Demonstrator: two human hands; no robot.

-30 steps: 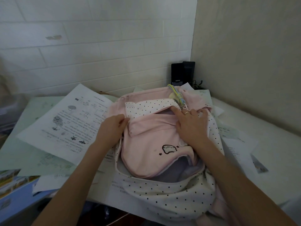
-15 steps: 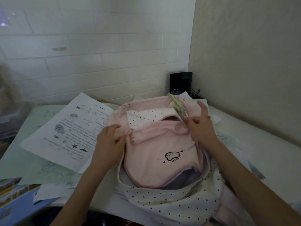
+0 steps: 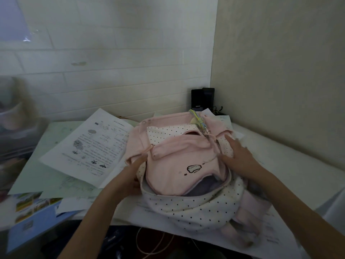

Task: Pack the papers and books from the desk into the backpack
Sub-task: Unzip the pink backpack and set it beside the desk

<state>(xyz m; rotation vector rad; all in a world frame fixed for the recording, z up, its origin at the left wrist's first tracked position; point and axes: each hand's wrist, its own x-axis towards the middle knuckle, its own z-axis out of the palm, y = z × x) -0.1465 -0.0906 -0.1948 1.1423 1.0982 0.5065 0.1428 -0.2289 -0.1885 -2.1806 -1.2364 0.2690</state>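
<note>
Backpack (image 3: 184,165) fills the desk's middle, printed sheet (image 3: 87,144) lapping its left flank, black speakers (image 3: 202,99) wedged in the far corner, bare white desk (image 3: 291,165) open at right.

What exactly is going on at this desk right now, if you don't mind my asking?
A person is working on a pink, polka-dotted backpack lying on the desk. The left hand touches its left side near the zip opening, and the right hand rests with fingers spread on its right side. Nothing appears packed yet: a printed worksheet and other papers lie beside and under the bag, and a blue book sits at the desk's near left edge.
</note>
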